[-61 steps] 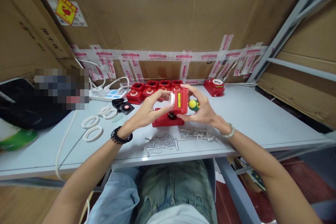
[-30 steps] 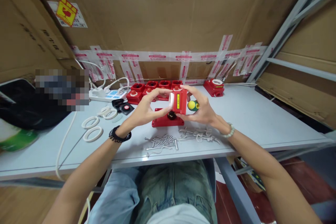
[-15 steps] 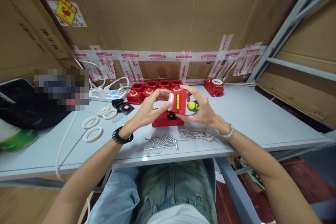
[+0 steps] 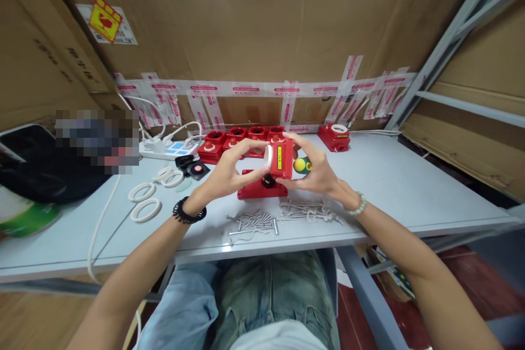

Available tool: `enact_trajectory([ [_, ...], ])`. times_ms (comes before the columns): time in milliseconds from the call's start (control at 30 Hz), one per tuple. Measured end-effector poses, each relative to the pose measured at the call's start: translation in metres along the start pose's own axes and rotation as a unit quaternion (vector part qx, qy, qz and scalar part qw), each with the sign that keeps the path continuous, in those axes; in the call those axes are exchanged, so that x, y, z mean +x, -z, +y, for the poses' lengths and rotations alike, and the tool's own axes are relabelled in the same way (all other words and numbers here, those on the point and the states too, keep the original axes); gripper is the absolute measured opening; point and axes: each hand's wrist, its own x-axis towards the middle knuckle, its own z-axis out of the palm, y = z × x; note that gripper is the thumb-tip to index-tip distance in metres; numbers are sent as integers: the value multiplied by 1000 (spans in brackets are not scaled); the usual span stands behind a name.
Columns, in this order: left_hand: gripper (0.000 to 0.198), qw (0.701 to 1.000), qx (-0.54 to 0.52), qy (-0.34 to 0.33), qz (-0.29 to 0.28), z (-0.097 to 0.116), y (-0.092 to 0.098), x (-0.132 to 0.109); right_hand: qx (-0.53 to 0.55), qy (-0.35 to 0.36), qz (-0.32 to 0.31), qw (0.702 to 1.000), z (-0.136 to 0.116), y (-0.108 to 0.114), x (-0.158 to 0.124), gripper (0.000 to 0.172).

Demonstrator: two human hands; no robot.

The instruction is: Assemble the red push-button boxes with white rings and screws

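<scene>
Between my two hands a red housing (image 4: 286, 158) with a yellow label is held tilted on its side above the table. My left hand (image 4: 227, 172) has its thumb and fingers around the white ring (image 4: 268, 158) on the housing's left face. My right hand (image 4: 319, 169) grips the housing from the right, thumb below and fingers above. Behind it, within the curve of that hand, shows a yellow-and-green rounded object (image 4: 301, 165); whether the hand touches it I cannot tell. Under the hands lies a red base part (image 4: 256, 191) with a black round piece.
Loose metal screws (image 4: 256, 222) and thin rods with white strings (image 4: 307, 210) lie near the front edge. Several white rings (image 4: 146, 210) and black parts (image 4: 197, 170) are at left. Red units (image 4: 210, 152) line the back beside a power strip (image 4: 176, 147); another red unit (image 4: 334, 138) stands at right.
The housing and both hands have barely moved; my left fingers have shifted slightly around the white ring. The rest of the table looks the same.
</scene>
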Motion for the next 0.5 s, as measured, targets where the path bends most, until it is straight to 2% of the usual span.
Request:
enact_trajectory([
  [100,52,999,-2,-35,0,1,0,0,3,-7,4,1000,0,0,0,84],
  [167,58,1000,-22,-19,8,1,-1,0,3,-15,6,1000,0,0,1,85],
  [233,54,1000,-23,2,10,-1,-3,0,5,-12,6,1000,-1,0,1,86],
  [300,44,1000,1,-5,3,-3,-2,0,5,-5,2,1000,-2,1,1,86],
  [400,48,996,52,-75,-8,-2,0,1,21,-32,-20,999,-1,4,0,89],
  [500,51,981,117,-154,1,2,0,-1,89,-97,-40,991,1,7,-1,85],
])
